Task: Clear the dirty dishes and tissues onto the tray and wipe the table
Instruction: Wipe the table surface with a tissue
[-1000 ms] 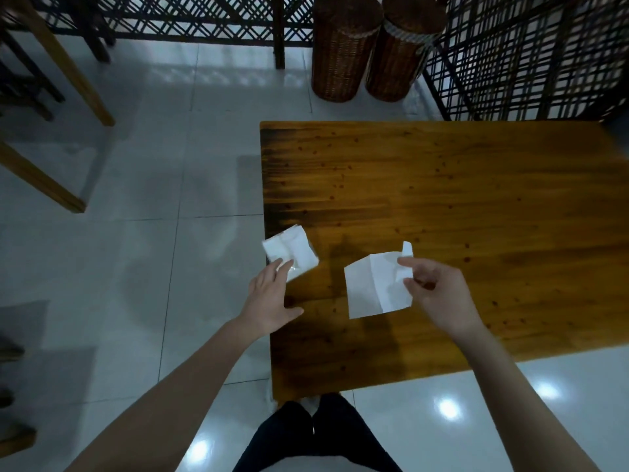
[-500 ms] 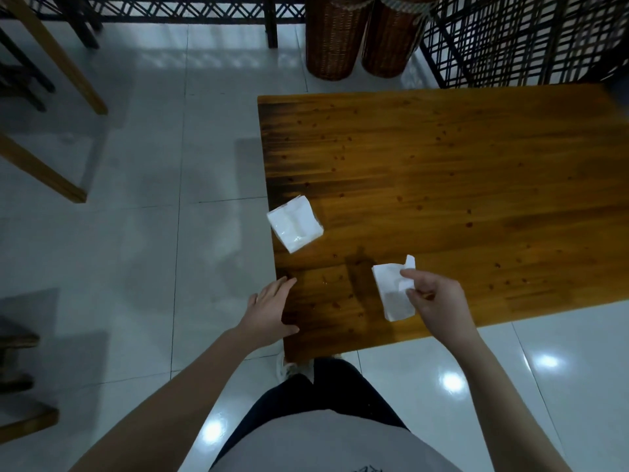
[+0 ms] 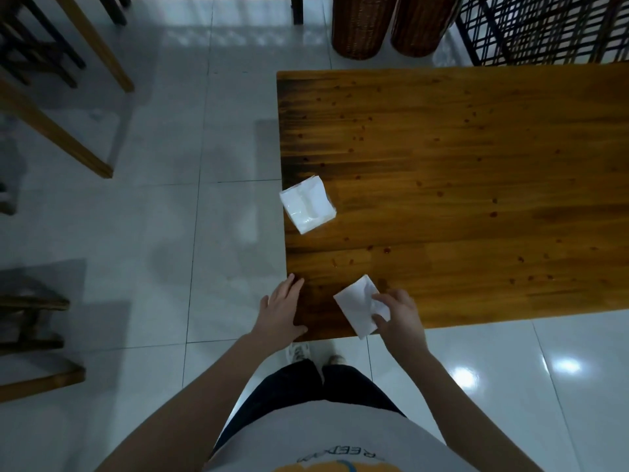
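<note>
Right hand [image 3: 401,316]: closed in a pinch on a white tissue [image 3: 355,308], thumb and fingers gripping the right-hand part of the sheet. Tissue folded to a rough rectangle, spread leftward from the grip, lying over the near edge of the wooden table [image 3: 476,165], lowest corner projecting past that edge. Pressed to the wood or lifted clear of it: cannot tell.

Left hand [image 3: 280,311]: just left of the grip, apart from the tissue. Fingers straight and together, palm down, laid on the table's near left corner, thumb spread along the near edge. Holding nothing.

Beyond the grip and slightly left, well apart from both hands: a white tissue pack [image 3: 308,207], lying flat on the tabletop, turned at an angle, one corner reaching the table's left edge.

Further from the grip, across the tabletop: scattered small dark specks in the wood. Knots or stains: cannot tell.

Past the table's far edge: two wicker baskets [image 3: 360,25] standing side by side on the pale tiled floor [image 3: 136,233], with a dark lattice screen [image 3: 544,28] to their right. Far left of the grip: wooden furniture legs [image 3: 68,107] on the same floor. Below the grip, toward the body: dark trousers [image 3: 306,386] and light shoes [image 3: 299,352].
</note>
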`<control>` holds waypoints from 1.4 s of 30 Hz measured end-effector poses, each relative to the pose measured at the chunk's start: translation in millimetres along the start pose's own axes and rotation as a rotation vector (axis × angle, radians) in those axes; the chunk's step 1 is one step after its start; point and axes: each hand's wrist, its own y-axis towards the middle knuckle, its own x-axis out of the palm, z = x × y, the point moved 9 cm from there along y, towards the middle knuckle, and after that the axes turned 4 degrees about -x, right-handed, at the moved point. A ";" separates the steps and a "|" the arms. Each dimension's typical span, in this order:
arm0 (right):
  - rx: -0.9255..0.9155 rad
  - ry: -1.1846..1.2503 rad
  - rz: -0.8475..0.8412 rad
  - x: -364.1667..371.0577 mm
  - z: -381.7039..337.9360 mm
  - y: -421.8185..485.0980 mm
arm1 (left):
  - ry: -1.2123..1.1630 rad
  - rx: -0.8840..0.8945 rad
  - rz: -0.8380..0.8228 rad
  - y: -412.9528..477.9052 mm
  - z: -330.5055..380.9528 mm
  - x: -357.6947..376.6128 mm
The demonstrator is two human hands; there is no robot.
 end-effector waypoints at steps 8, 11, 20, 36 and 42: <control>-0.337 -0.165 -0.098 36.7 -26.0 -9.8 | 0.068 -0.018 -0.015 -2.4 -3.3 0.7; -0.349 -0.177 -0.088 39.2 -22.9 -11.7 | 0.072 -0.012 -0.017 -2.0 -2.9 -0.4; -0.287 -0.068 -0.070 39.9 -19.3 -1.7 | 0.030 -0.006 -0.016 -3.0 -2.7 -2.8; -0.451 -0.195 -0.035 25.8 -26.0 13.1 | 0.051 0.017 -0.024 -1.0 -6.0 0.1; -0.414 -0.196 -0.063 26.9 -25.1 27.0 | 0.060 0.020 -0.023 0.0 -7.8 0.9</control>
